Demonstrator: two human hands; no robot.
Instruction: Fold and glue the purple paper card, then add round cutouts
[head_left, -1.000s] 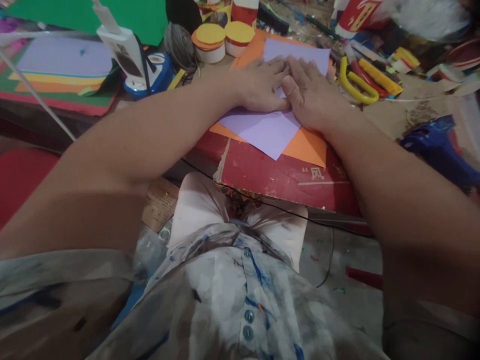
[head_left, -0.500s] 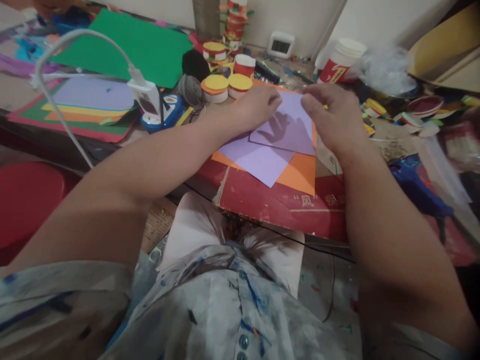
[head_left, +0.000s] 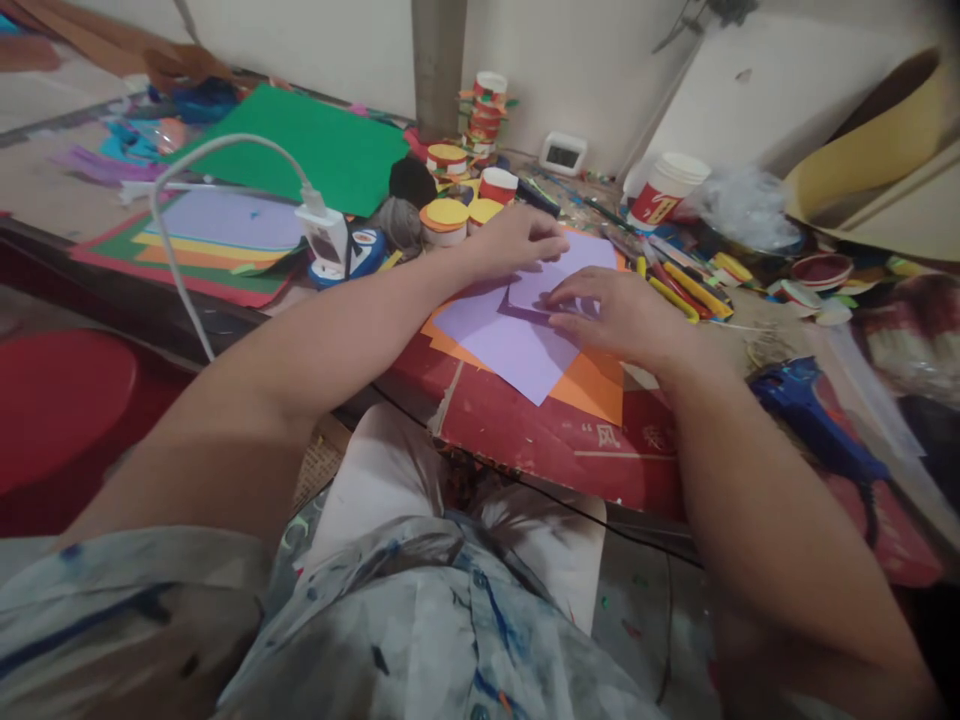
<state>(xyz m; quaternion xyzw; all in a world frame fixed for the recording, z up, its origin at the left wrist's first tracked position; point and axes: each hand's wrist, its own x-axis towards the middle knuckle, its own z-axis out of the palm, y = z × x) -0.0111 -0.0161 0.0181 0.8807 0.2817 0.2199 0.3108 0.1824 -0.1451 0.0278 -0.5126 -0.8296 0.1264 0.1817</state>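
Left hand (head_left: pixel 519 242), fingers loosely open, is over the pale-purple paper (head_left: pixel 491 340), which lies on orange paper (head_left: pixel 592 388) atop red printed cardboard (head_left: pixel 525 435); right hand (head_left: pixel 611 312) meets a raised purple edge, grip unclear; blue plastic glue gun (head_left: pixel 821 418) farther right.

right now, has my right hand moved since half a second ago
Yes: your right hand has come left and nearer your body, judged against the white lettering on the red board.
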